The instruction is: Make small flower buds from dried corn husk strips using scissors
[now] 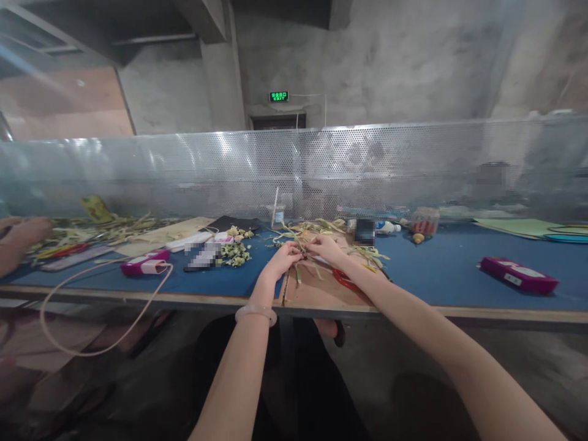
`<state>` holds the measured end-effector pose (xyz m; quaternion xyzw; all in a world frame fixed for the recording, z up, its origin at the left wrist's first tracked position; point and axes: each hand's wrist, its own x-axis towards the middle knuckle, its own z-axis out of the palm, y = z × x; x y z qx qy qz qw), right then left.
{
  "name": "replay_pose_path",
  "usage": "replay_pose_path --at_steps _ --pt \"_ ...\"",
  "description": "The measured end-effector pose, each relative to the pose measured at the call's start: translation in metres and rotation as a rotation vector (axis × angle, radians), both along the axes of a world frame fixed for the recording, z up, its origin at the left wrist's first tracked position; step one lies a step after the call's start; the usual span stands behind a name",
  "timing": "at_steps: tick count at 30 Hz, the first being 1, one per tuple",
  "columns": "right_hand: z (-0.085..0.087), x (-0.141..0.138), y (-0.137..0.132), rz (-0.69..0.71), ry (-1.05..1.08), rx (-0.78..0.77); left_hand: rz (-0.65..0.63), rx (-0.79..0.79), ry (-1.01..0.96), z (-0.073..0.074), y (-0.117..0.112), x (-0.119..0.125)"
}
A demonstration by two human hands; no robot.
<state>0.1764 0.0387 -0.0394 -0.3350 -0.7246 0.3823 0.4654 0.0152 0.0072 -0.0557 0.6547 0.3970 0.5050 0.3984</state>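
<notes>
My left hand (285, 258), with a pale bracelet (256, 315) on its wrist, is closed in a pinch on a thin green strip (299, 250). My right hand (325, 249) faces it just to the right, fingertips pinched on the same strip or one beside it; I cannot tell which. Both hands are over a tan board (312, 293) at the table's front edge. Loose yellow-green strips (331, 225) lie around and beyond them. Under my right forearm are red-handled scissors (342, 280), partly hidden.
A pile of small yellow-green pieces (236, 254) lies left on the blue table (436, 269). Purple boxes (519, 274) sit at both sides; a cable (57, 344) loops off the left one. A cup with a straw (277, 215) stands behind. A co-worker's hand (22, 242) is far left.
</notes>
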Motion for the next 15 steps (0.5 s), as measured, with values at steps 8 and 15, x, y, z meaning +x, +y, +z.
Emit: replay_pose_path --at_steps 8,15 --pt "0.0027 0.0024 -0.0024 0.019 -0.016 0.016 0.037 -0.024 -0.006 0.0012 -0.0043 0.0045" --pt "0.0037 0.0026 -0.0040 0.125 -0.064 0.049 0.127 0.006 0.020 0.0023 -0.0059 0.0053"
